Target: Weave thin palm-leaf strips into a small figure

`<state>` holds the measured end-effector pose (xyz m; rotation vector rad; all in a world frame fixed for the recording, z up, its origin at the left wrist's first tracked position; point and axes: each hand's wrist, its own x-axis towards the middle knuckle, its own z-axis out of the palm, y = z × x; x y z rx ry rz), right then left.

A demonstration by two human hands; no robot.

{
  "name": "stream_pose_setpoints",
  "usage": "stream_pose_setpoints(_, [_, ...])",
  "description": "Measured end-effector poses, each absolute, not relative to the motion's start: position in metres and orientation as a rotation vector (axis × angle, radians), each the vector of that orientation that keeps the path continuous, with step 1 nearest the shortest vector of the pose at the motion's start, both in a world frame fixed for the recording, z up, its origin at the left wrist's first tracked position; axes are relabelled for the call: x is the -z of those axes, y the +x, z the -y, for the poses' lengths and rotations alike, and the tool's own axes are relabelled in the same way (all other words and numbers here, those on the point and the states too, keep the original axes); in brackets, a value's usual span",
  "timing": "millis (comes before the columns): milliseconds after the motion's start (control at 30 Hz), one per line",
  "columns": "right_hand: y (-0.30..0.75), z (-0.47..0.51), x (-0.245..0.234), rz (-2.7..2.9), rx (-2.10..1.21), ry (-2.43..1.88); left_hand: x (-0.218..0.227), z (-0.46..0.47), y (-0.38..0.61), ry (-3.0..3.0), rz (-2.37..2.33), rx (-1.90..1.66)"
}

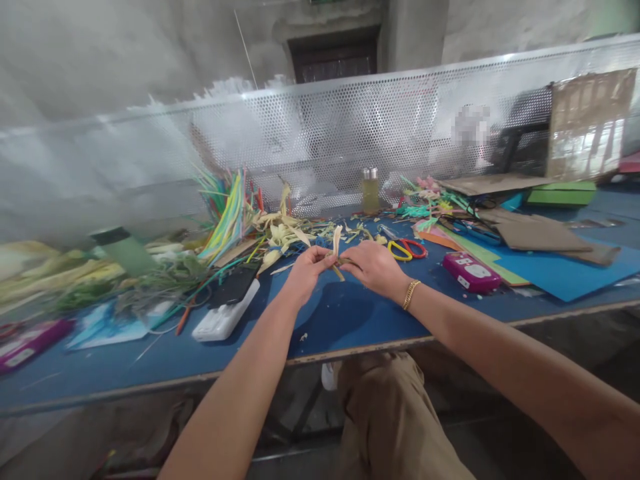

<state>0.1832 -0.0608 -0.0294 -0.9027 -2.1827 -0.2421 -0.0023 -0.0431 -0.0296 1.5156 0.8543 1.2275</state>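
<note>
Over the blue tabletop point(340, 320), my left hand point(307, 270) pinches a cream, husk-like flower piece point(337, 239) that sticks up between my fingertips. A thin yellowish stem end shows below it. My right hand point(377, 268), with a gold bracelet at the wrist, is closed on the same piece from the other side; its fingertips are partly hidden. Just beyond my right hand lie scissors point(400, 251) with yellow and red handles. Behind my hands is a loose heap of cream husk flowers and scraps point(283, 237).
Colourful pipe-cleaner-like strands point(230, 213) stand at back left. A black phone point(234, 285) rests on a white device point(225, 317). A jar point(370, 190) stands near the perforated metal panel point(340, 133). Right are a purple box point(470, 272), blue sheets point(565, 273) and cardboard point(543, 232).
</note>
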Motion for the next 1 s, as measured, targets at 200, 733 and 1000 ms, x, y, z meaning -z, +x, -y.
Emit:
stream_pose_setpoints(200, [0.174, 0.071, 0.028, 2.305, 0.731, -1.132, 0.026, 0.046, 0.000, 1.573, -0.919, -1.255])
stream_pose_setpoints(733, [0.164, 0.070, 0.023, 2.518, 0.700, -1.208, 0.032, 0.048, 0.011, 1.166, -0.731, -1.259])
stream_pose_setpoints(1000, [0.182, 0.058, 0.028, 2.290, 0.247, -1.036, 0.032, 0.046, 0.004, 1.403, -0.787, -1.242])
